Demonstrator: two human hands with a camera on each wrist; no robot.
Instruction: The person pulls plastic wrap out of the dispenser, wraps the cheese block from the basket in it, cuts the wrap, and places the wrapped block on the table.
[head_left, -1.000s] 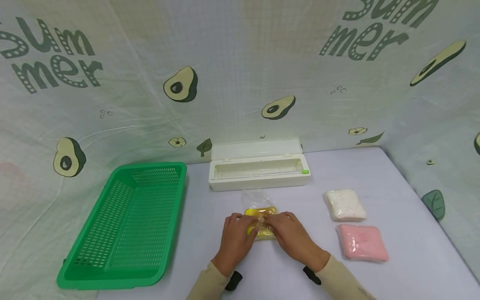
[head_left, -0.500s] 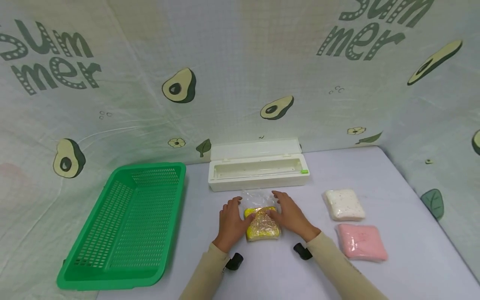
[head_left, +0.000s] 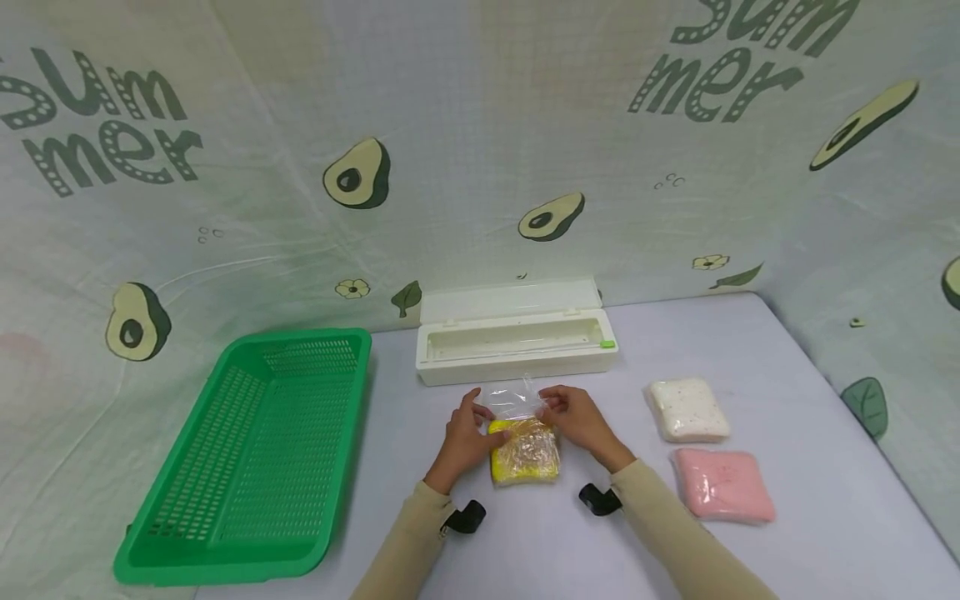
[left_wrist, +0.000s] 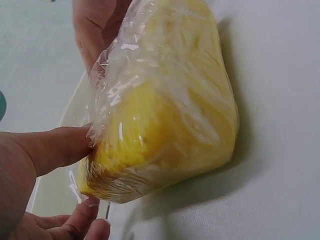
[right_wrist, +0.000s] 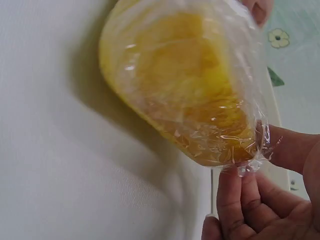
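Observation:
A yellow, slab-shaped thing point(head_left: 525, 458) wrapped in clear cling film lies on the white table in front of the body. A loose flap of the cling film point(head_left: 513, 400) stretches out from its far edge. My left hand point(head_left: 462, 440) pinches the film at the far left corner, thumb on the yellow side and fingertips beneath, as the left wrist view shows. At the far right corner my right hand point(head_left: 582, 423) pinches the gathered film point(right_wrist: 252, 160) between thumb and fingers. What the yellow thing is made of is hidden by the wrinkled wrap.
Behind the hands stands a white cling film dispenser point(head_left: 517, 364), lid raised, with a green slider. A green perforated basket point(head_left: 348, 467) is at left. On the right lie a wrapped white slab point(head_left: 686, 410) and a wrapped pink slab point(head_left: 725, 485). A printed curtain point(head_left: 450, 167) hangs behind.
Both hands have left the top middle of the yellow slab, spread outward to its sides, and now hold the film at the far corners. The film flap has lifted a little.

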